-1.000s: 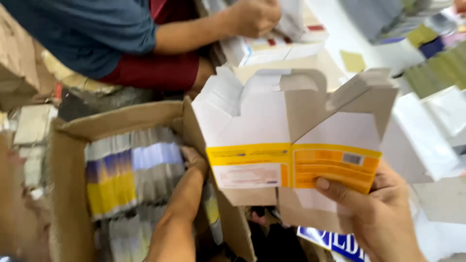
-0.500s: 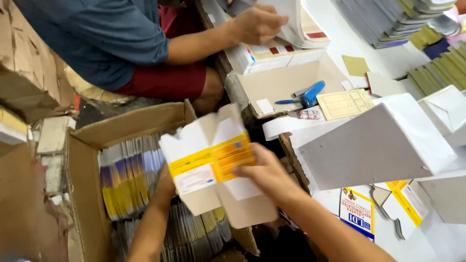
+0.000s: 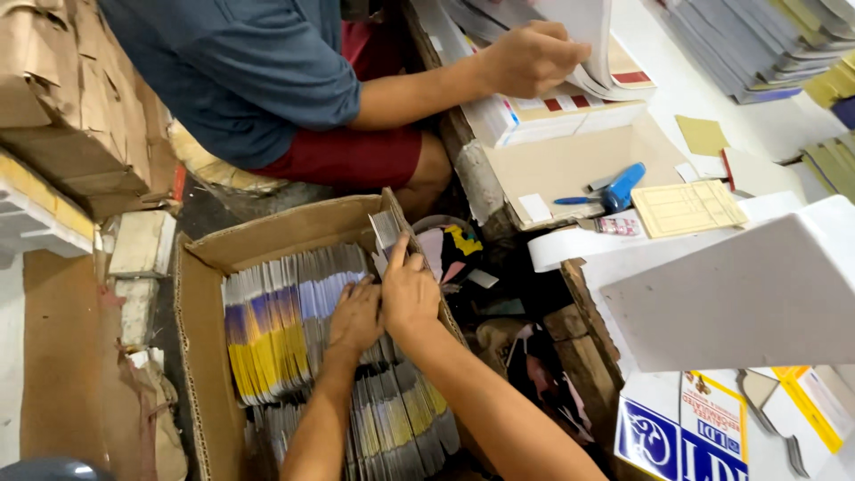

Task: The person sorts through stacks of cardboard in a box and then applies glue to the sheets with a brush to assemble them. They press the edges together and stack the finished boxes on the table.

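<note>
Both hands in cardboard box (image 3: 203, 356), frame centre. Left hand (image 3: 356, 313) flat, grip spread on flattened cartons (image 3: 276, 330). Right hand (image 3: 410, 289) grip pinching grey carton edge (image 3: 386, 230).

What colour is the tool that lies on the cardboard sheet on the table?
Blue. The tool shows best in the head view.

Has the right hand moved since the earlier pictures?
Yes. The right hand has gone from outside the cardboard box down into it, beside the left hand.

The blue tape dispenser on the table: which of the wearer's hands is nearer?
Right. The right hand lies toward the tape dispenser; the left hand sits farther away, both in the cardboard box.
</note>
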